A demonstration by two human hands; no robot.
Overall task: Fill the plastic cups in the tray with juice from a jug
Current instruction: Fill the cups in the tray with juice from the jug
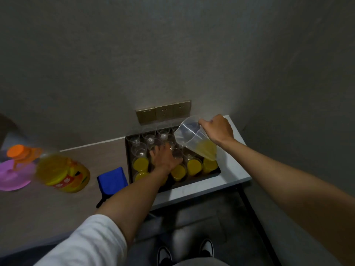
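Observation:
A dark tray (201, 178) on the table holds several clear plastic cups. The near rows, such as one cup (194, 167), hold yellow juice; the far rows, such as another cup (148, 134), are empty. My right hand (218, 131) grips the handle of a clear jug (194, 140) held above the tray's right side, with a little juice pooled at its lower end. My left hand (164, 158) rests over the cups in the middle of the tray, fingers around a clear cup (176, 153).
A large juice bottle (61, 170) with an orange cap lies at the left by a pink plate (13, 176). A blue cloth (112, 181) lies beside the tray. Wall sockets (164, 111) are behind the tray. The table's front edge (192, 194) is close.

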